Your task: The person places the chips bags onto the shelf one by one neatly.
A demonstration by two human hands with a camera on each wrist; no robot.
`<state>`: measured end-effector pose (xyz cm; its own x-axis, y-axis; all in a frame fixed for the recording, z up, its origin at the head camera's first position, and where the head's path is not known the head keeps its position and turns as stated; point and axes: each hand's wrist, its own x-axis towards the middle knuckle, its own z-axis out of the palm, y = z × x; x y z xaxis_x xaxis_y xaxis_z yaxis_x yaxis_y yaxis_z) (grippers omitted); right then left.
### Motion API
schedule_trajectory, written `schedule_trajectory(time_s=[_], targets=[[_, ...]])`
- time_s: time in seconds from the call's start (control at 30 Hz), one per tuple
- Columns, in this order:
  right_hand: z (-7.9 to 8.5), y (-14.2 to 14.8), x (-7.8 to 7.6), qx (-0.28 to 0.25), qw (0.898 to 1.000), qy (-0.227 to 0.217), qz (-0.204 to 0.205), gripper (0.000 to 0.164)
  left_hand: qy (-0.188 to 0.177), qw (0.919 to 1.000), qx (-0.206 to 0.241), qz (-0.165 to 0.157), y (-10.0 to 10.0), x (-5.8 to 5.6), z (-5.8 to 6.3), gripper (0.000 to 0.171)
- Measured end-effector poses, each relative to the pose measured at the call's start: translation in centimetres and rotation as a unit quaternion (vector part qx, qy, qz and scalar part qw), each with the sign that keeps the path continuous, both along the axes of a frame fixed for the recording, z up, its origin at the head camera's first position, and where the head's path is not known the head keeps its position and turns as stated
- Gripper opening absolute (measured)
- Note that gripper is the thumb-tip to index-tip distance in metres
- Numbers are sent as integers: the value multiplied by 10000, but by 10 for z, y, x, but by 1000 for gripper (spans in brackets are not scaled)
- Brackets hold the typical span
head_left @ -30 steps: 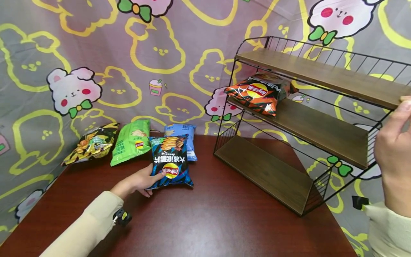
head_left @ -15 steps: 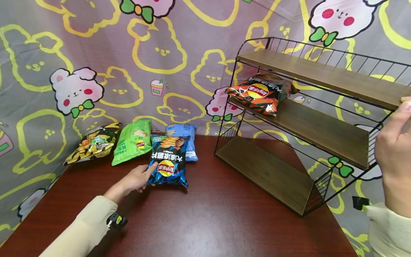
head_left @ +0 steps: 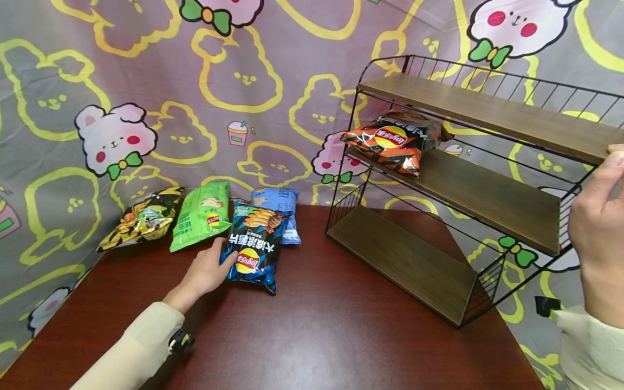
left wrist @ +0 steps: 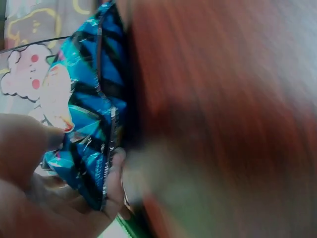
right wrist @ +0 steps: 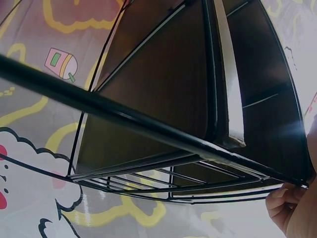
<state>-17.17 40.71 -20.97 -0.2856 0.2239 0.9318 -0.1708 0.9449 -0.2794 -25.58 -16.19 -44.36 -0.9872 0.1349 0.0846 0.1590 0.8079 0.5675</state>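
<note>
Head: left fingers (head_left: 216, 248) grip glossy puffed bag (head_left: 258, 241).

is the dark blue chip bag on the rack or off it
Off: in the head view, the left hand holds the dark blue chip bag apart from the rack.

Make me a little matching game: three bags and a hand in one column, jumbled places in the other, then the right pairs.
1. orange bag
2. green bag
3. black-and-blue bag
4. right hand

A. held in the left hand
B. at one end of the top shelf
C. on the table, beside the yellow-and-black bag
D. on the middle shelf

Pairs: 1-D, 2-C, 3-A, 4-B
</note>
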Motion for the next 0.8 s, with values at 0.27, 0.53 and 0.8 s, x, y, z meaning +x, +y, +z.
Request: schedule_trajectory(time_s=[0.27,0.53,0.8], targets=[[1,-2,-2,-91,9998,162,21,39,1280,9867,-506,-866,-4,3,-3,70],[0,1,-2,-14,9999,102,9,39,949,9823,-743,-1434,-5,7,-4,62],[0,-1,-1,-101,9999,118,12,40,246,9857,-781,-1472,-4,5,-1,61]])
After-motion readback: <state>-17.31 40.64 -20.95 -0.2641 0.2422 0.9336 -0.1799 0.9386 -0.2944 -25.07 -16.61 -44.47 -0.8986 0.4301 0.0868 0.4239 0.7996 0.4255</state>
